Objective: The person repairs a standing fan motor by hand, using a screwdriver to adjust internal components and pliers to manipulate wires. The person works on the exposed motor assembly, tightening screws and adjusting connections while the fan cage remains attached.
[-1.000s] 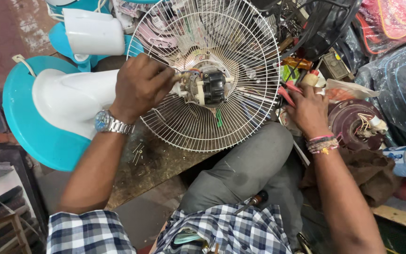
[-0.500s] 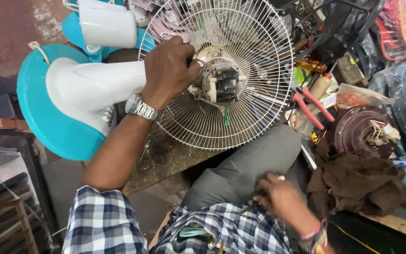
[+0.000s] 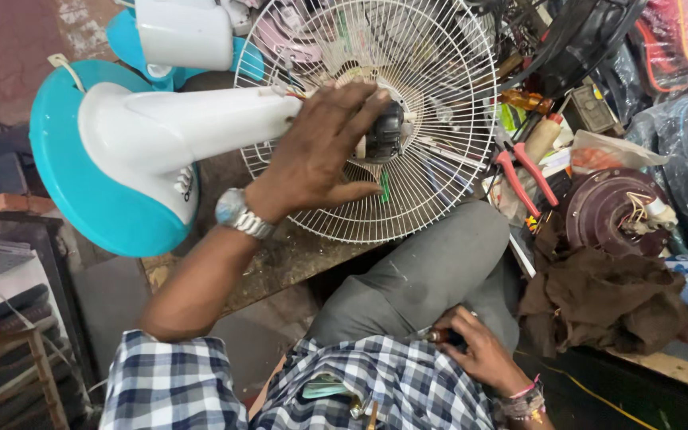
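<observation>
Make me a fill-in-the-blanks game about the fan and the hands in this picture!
1. The left hand rests on the middle of the white wire ____ of the fan.
2. The fan's round base is white and ____.
3. The right hand is down at the person's ____, away from the fan.
4. The pliers lying beside the fan have ____ handles.

Missing words: grille; blue; lap; red
</observation>
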